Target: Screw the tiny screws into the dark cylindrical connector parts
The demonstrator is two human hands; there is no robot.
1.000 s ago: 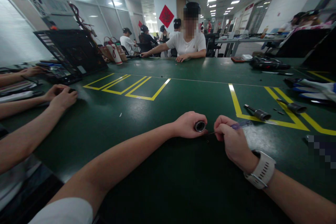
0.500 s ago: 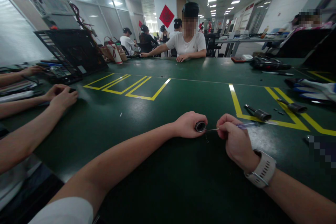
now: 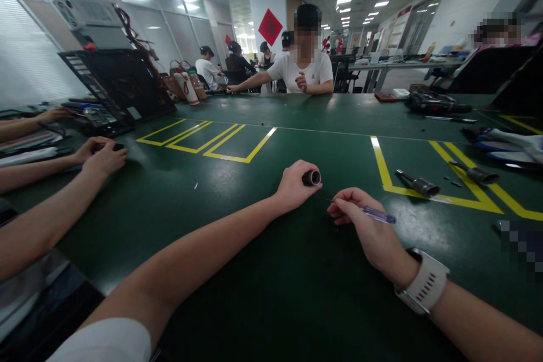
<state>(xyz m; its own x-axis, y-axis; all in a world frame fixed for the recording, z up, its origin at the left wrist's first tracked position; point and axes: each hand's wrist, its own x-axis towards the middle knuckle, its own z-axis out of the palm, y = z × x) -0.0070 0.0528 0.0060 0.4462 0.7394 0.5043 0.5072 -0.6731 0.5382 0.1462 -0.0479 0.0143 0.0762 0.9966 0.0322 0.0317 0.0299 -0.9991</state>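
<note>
Because the left hand [image 3: 298, 185], near the centre of the frame, has its grip wrapped round a hollow-ended metal cylinder [image 3: 313, 178], I judge the work to be under way rather than finished. The cylinder's mouth faces right, and the fingers hide much of its body. Just to the lower right, the right hand [image 3: 368, 219] is pinching a small screwdriver [image 3: 384, 215] with a clear purple handle; the slim tip points left and stands apart from the cylinder. So from my end I count piece and tool as both in hand, with no contact between them at this moment. Whether anything inside the cylinder has been loosened or fitted, I can't tell from here.

Counting up, I get one screwdriver and three metal cylinders: the held one, plus a nearer shafted cylinder [image 3: 425, 186] and a farther shafted cylinder [image 3: 481, 174], both lying on the green worktop [image 3: 254, 294] at the right of the frame, with no hand on them. I can't say whether those two are done or waiting. Between them I see two small dark pieces [image 3: 456, 184]. One tiny dark speck [image 3: 336, 230] sits below the right hand's fingers, too small for me to identify.
</note>
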